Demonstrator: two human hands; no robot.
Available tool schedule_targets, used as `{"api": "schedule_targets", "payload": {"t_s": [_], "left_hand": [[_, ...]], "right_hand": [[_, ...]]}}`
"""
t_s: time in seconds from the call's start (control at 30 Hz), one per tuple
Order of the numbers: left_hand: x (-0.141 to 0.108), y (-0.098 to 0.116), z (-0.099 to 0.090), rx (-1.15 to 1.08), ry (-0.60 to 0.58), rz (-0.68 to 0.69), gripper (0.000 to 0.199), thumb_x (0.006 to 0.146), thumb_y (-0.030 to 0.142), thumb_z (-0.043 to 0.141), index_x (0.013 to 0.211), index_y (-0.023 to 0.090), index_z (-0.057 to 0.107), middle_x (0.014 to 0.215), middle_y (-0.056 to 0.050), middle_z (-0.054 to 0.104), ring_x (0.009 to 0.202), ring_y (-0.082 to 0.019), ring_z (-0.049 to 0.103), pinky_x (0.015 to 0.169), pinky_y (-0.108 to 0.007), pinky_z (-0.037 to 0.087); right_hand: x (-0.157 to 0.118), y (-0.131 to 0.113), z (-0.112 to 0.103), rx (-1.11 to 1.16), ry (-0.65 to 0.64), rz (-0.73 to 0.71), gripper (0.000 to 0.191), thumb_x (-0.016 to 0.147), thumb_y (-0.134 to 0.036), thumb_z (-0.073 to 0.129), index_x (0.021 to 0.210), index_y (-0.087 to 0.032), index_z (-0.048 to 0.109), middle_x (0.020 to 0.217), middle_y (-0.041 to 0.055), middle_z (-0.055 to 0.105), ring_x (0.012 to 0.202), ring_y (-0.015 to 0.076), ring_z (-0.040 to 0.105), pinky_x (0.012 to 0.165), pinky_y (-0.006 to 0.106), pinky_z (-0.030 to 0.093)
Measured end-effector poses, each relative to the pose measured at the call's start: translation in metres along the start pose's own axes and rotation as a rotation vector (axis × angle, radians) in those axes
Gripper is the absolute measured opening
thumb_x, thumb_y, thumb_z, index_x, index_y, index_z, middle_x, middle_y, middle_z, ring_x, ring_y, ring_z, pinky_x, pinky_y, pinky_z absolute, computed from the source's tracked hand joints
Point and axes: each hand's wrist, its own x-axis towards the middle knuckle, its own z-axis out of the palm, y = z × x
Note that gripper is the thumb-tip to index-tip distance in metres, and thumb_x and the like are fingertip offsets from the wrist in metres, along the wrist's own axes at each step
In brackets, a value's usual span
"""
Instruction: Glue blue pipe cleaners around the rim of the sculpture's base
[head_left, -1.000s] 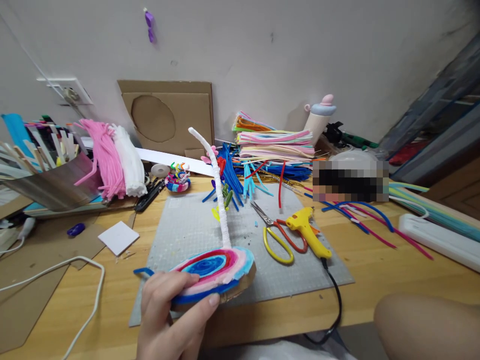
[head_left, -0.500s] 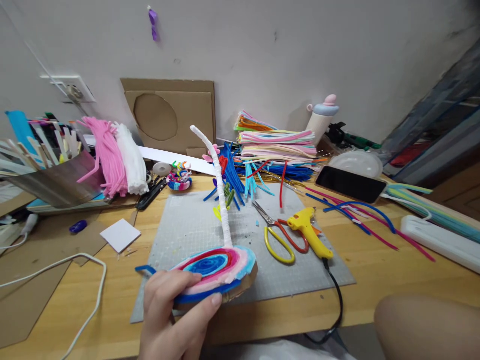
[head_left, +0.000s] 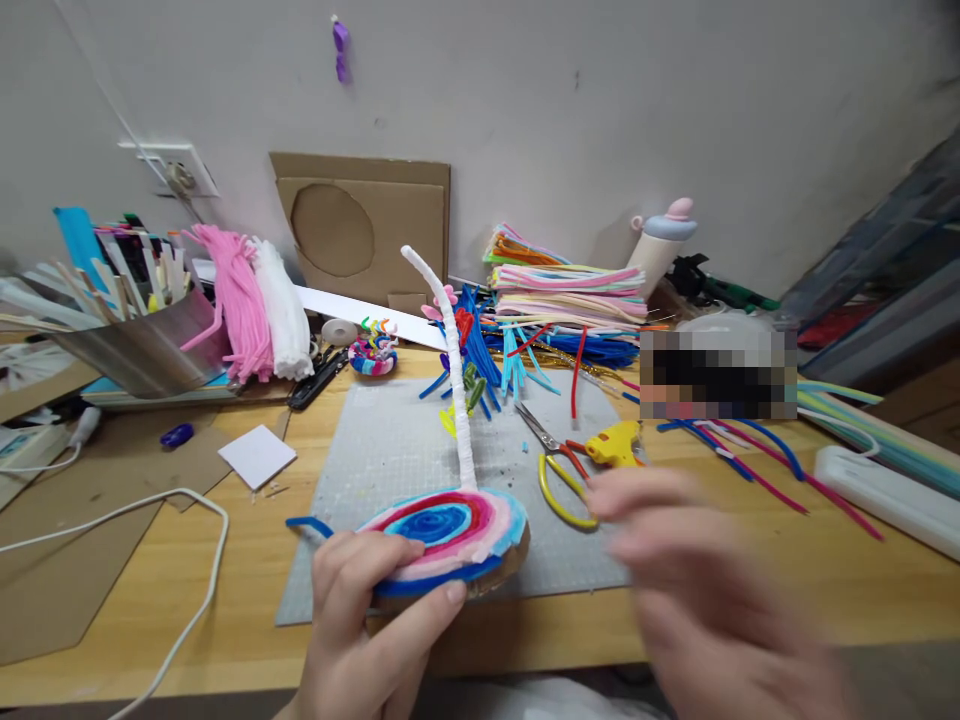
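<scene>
My left hand [head_left: 375, 610] grips the near edge of a round cardboard base [head_left: 499, 575], thumb on the side and fingers on top. Rings of blue, red, pink and light-blue pipe cleaner cover its upper face. A white wrapped stem [head_left: 459, 400] rises from the back of the base and bends left at its tip. One loose blue pipe cleaner end [head_left: 309, 524] sticks out at the left. My right hand [head_left: 705, 590], smeared by motion, is in front of the yellow glue gun [head_left: 615, 443] and close to the scissors [head_left: 566, 490]; its fingers cannot be made out clearly.
A grey cutting mat [head_left: 360, 450] lies under the work. Pipe cleaner bundles [head_left: 570, 290] are piled behind it. At left stand a metal holder [head_left: 150, 345] with sticks and a white cable [head_left: 217, 560]. A power strip [head_left: 885, 505] lies at right.
My right hand has come in from the lower right, now covering much of the glue gun. My left hand keeps its hold on the base. The whole view has shifted slightly.
</scene>
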Motion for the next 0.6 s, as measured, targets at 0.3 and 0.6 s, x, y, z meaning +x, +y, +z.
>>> {"api": "schedule_targets", "payload": {"t_s": [0.3, 0.6], "left_hand": [[-0.006, 0.006, 0.008, 0.081, 0.024, 0.052, 0.028, 0.081, -0.002, 0.059, 0.09, 0.023, 0.069, 0.106, -0.005, 0.054, 0.096, -0.02, 0.054, 0.086, -0.042, 0.04], [-0.012, 0.003, 0.008, 0.109, 0.004, 0.082, 0.031, 0.077, -0.001, 0.064, 0.092, 0.025, 0.07, 0.108, -0.007, 0.053, 0.101, -0.023, 0.051, 0.088, -0.044, 0.038]], "right_hand": [[0.019, 0.021, 0.028, 0.533, -0.291, 0.214, 0.019, 0.093, -0.027, 0.052, 0.11, -0.027, 0.062, 0.113, 0.0055, 0.06, 0.116, 0.0218, 0.053, 0.102, 0.04, 0.042], [0.025, 0.016, 0.03, 0.529, -0.274, 0.316, 0.017, 0.082, -0.017, 0.053, 0.094, -0.023, 0.063, 0.103, 0.0051, 0.061, 0.104, 0.0223, 0.055, 0.097, 0.041, 0.039]]}}
